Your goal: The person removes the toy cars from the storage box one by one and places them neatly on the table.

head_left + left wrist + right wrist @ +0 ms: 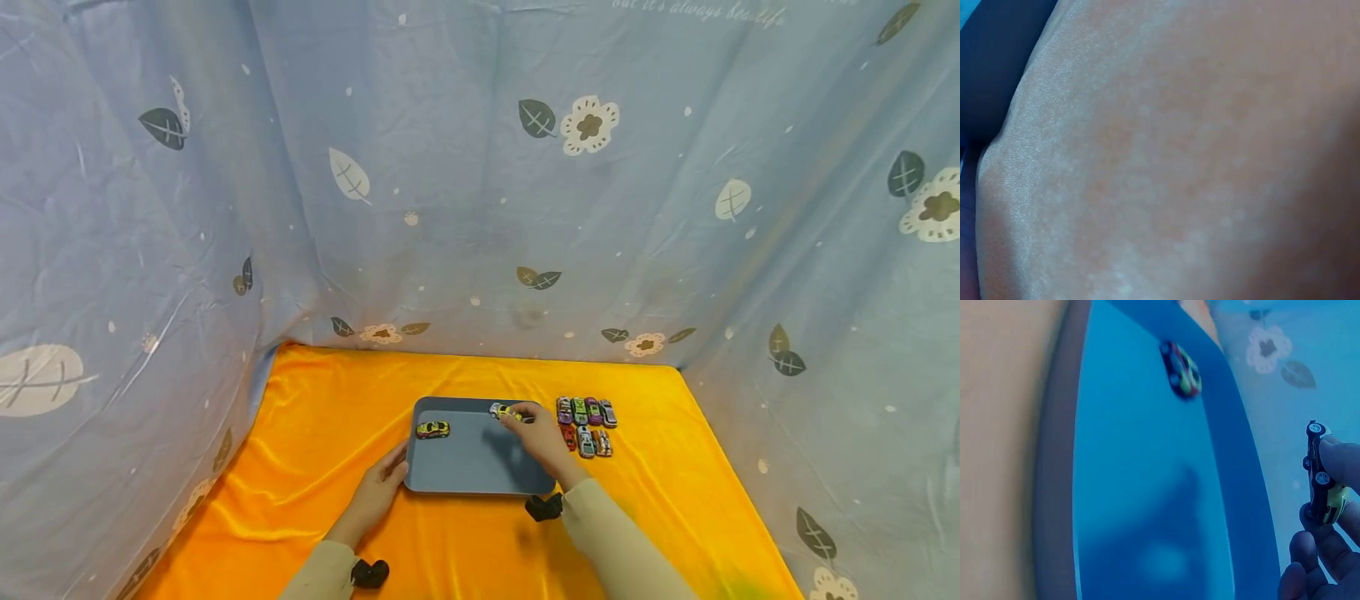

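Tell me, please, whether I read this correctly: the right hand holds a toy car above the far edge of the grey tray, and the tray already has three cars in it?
Not quite. The head view shows one car lying in the grey tray, not three. The right hand does pinch a toy car above the tray's far edge.

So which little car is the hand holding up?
The yellow car pinched in the right hand over the tray's far edge. The other yellow car sits alone on the tray, and the rest are parked in rows beside it.
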Demonstrator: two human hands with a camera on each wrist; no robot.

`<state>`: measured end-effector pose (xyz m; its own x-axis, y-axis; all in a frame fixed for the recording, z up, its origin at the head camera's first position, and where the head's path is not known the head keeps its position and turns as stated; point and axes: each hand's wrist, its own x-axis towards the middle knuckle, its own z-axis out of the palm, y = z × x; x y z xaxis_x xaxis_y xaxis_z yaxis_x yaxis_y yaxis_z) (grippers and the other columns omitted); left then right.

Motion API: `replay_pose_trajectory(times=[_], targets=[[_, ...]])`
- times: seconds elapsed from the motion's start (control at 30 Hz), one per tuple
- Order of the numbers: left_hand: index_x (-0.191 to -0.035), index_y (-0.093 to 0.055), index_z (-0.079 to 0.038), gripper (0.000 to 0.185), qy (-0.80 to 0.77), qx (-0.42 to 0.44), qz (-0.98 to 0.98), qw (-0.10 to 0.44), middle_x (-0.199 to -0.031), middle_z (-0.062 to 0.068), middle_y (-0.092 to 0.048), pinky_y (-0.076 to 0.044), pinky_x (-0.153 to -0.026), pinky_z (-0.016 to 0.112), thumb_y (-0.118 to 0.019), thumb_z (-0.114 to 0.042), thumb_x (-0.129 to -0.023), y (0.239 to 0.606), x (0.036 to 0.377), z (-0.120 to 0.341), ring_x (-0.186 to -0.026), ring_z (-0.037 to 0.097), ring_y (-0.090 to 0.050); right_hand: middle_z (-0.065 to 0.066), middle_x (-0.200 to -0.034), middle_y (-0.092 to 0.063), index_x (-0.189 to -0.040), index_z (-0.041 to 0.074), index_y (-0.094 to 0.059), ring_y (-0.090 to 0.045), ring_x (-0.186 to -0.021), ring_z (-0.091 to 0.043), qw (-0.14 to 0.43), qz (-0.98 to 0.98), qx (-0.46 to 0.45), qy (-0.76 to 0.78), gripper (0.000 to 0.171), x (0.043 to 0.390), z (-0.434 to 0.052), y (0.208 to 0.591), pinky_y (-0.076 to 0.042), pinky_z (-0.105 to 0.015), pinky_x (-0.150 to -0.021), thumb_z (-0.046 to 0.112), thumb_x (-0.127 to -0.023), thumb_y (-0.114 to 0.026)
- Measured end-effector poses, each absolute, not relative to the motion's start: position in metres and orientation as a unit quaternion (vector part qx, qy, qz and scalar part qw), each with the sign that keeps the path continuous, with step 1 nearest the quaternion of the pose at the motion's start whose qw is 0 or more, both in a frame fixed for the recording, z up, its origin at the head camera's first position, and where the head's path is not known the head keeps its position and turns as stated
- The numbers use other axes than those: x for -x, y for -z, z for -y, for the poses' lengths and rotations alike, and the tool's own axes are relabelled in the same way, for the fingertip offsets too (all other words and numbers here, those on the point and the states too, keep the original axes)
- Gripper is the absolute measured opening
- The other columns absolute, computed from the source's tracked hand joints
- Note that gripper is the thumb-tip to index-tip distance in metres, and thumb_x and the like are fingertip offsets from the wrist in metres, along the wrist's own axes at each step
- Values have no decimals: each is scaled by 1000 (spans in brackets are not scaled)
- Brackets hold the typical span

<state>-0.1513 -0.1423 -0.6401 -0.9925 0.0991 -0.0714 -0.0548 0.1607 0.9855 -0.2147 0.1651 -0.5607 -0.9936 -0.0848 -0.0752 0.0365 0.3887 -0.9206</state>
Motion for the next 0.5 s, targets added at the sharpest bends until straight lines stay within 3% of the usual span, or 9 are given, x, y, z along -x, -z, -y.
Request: replay_pose_trajectory(times=[0.27, 0.5], targets=[[-149, -41, -17, 47, -646, -12, -761, 56, -149, 8, -42, -32, -109, 45, -50, -16, -102, 647, 152, 142, -137, 27, -36, -8, -117, -58, -122, 11, -63, -57, -97, -24, 41, -841, -24, 539, 43, 209, -205, 569, -52, -37, -76, 38, -90, -69], [-148, -42, -18, 47, -650, -15, -757, 55, -149, 6, -42, -32, -109, 44, -50, -16, -102, 647, 154, 142, -138, 25, -36, -10, -106, -63, -120, 9, -63, -59, -90, -25, 16, -855, -47, 516, 43, 206, -239, 581, -50, -32, -73, 41, -91, -66]])
